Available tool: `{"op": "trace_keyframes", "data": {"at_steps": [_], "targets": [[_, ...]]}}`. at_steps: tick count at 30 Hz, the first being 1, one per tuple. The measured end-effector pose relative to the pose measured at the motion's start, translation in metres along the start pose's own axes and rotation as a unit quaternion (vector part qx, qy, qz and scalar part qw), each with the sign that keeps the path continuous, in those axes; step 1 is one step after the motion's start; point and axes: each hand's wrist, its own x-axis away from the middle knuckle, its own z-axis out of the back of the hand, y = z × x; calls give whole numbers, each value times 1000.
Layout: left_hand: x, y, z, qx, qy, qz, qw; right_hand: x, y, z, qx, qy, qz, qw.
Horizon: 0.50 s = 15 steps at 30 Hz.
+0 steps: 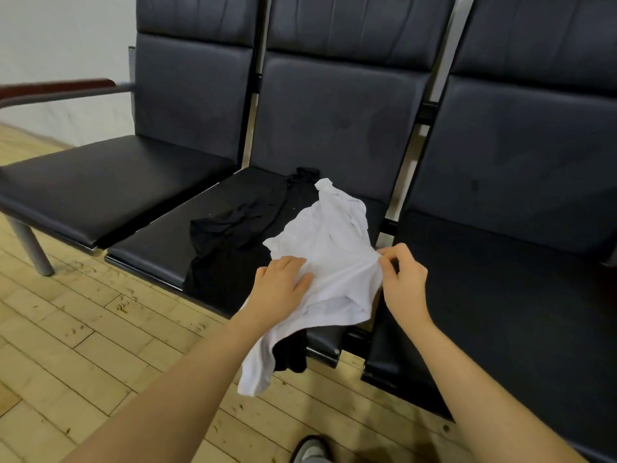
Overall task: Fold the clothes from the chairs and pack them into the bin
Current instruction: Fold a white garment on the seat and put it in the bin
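The seats (334, 128) are padded black leather-like upholstery, smooth with a dull sheen, creased on the backs. The frame leg (31, 245) is matt grey metal. The armrest (56, 86) has a reddish wood-look top. The white shirt (334, 262) is thin, crumpled cloth; the black garment (240, 222) is soft, matt cloth. The floor (83, 329) is pale, scuffed wood planks.

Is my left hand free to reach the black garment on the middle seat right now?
Probably yes: the left hand only rests on the white garment, and the black garment lies uncovered just beyond it.
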Motion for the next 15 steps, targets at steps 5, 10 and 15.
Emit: {"op": "trace_keyframes", "data": {"at_steps": [5, 10, 15], "targets": [[1, -9, -20, -6, 21, 38, 999, 11, 11, -7, 18, -20, -62, 998], [0, -6, -20, 76, 87, 66, 991, 7, 3, -12, 47, -65, -81, 993], [-9, 13, 19, 179, 149, 59, 971, -14, -20, 0, 42, -38, -54, 997]]}}
